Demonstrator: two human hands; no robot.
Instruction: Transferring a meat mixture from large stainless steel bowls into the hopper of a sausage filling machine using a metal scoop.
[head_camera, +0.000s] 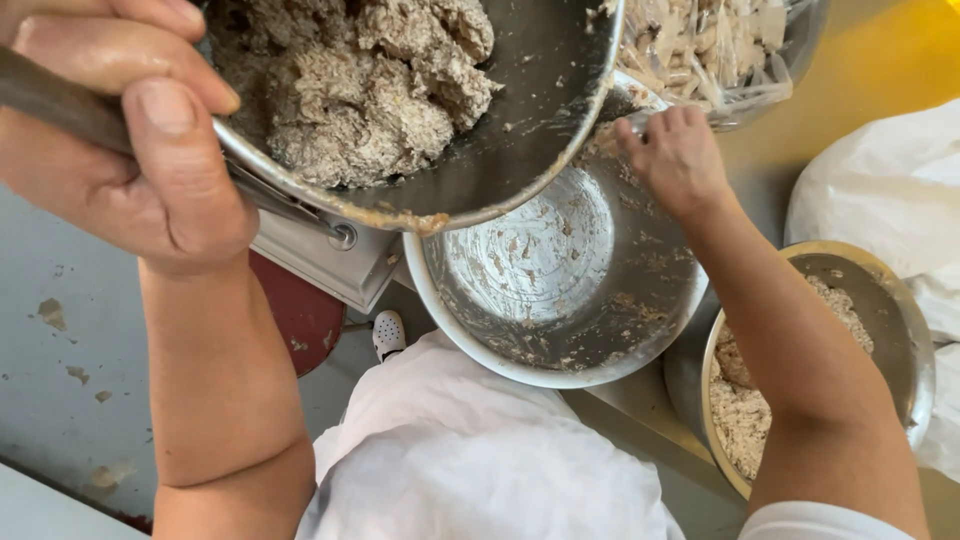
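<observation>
The left hand (120, 150) is closed around the handle of a tilted pan (480, 150) full of lumpy mash (360, 90), above an empty pot (560, 290). The right hand (675, 160) grips what looks like the pot's far rim.

Left hand (110, 130) cut by top/left edges, right hand (675, 155) fingertips hidden behind tilted pan (520, 150), pan's handle mostly covered.

A clear plastic bag (720, 45) of pale strips, perhaps in a bowl, sat at top right; white sacks (890, 190) lay beside.
</observation>
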